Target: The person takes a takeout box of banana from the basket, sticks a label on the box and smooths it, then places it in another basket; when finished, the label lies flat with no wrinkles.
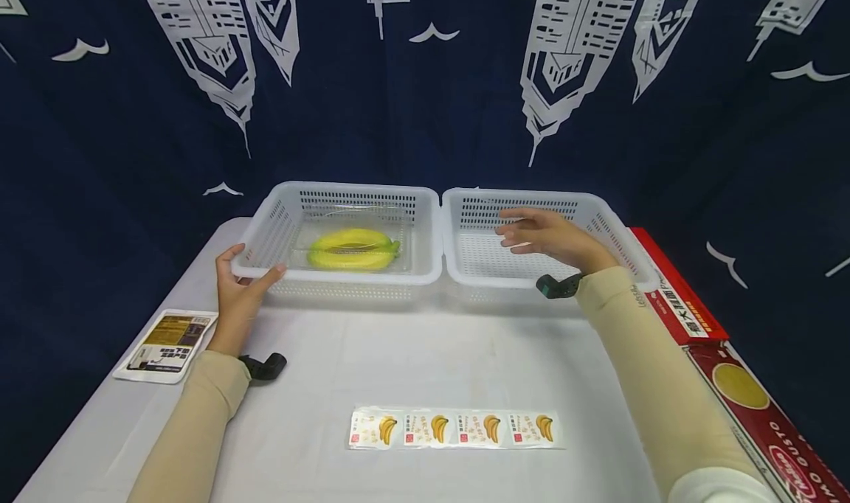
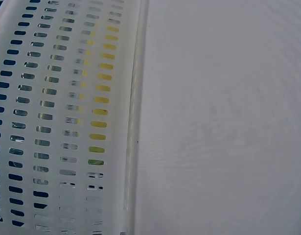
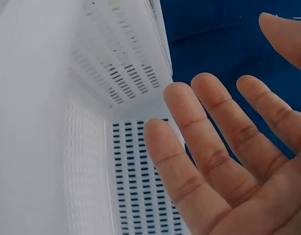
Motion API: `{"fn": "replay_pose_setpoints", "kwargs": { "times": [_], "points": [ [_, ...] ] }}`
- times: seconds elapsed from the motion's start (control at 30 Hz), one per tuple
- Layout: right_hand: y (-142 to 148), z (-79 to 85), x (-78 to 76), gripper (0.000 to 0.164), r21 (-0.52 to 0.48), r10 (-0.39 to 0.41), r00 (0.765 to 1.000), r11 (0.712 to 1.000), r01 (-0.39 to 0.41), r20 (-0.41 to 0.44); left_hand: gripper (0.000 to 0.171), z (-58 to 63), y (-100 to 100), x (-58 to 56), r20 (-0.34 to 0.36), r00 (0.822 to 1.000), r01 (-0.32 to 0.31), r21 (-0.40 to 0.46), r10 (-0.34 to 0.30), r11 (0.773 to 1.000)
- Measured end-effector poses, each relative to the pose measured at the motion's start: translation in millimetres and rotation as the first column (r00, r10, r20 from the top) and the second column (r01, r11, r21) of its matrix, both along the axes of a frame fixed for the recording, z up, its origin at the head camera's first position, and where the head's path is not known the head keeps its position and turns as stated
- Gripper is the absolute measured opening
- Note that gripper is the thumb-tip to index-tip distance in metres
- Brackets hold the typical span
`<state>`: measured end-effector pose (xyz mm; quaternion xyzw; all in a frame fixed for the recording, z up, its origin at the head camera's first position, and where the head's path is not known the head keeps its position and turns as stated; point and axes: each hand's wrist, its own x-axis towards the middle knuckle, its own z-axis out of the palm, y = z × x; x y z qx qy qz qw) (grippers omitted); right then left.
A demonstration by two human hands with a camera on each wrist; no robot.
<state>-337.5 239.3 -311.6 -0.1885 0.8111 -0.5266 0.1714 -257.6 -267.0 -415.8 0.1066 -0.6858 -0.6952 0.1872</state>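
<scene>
A white perforated basket (image 1: 339, 276) at the left holds a clear plastic box (image 1: 406, 248) with yellow bananas (image 1: 352, 249) inside. My left hand (image 1: 240, 289) grips this basket's front left corner, thumb at the front rim and a finger along the left side. In the left wrist view the basket wall (image 2: 57, 117) fills the left part, yellow showing through its slots; the hand is out of that picture. Over the second white basket (image 1: 505, 278), on the right, my right hand (image 1: 554, 237) hovers with its fingers spread and nothing in them. Those fingers (image 3: 194, 137) look relaxed in the right wrist view.
A strip of banana stickers (image 1: 456, 429) lies near the front of the white table (image 1: 425, 355). A white pouch (image 1: 166, 346) is beside my left forearm. Red boxes (image 1: 690, 304) line the right edge, close to my right sleeve. A dark blue printed cloth (image 1: 398, 112) hangs behind.
</scene>
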Motion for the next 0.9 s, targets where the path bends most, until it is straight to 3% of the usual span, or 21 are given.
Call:
{"fn": "replay_pose_setpoints", "kwargs": {
  "times": [0.3,0.63,0.9],
  "points": [
    [-26.6,-8.1,-13.4,0.056,-0.171,0.018,0.995,0.985,-0.002,0.094,0.083,-2.4,0.1,1.0,-0.008,1.000,0.000,0.026,0.000,1.000],
    [-61.6,-8.2,-24.4,0.057,-0.186,0.065,0.991,0.982,-0.041,0.121,0.086,-2.4,-2.0,-1.5,0.005,1.000,-0.009,-0.009,0.009,1.000],
    [-87.4,-7.4,-28.7,0.054,-0.171,0.052,0.989,0.985,-0.029,0.135,0.083,-2.3,-0.8,-3.4,-0.016,1.000,-0.009,-0.003,0.009,1.000]
  ]
}}
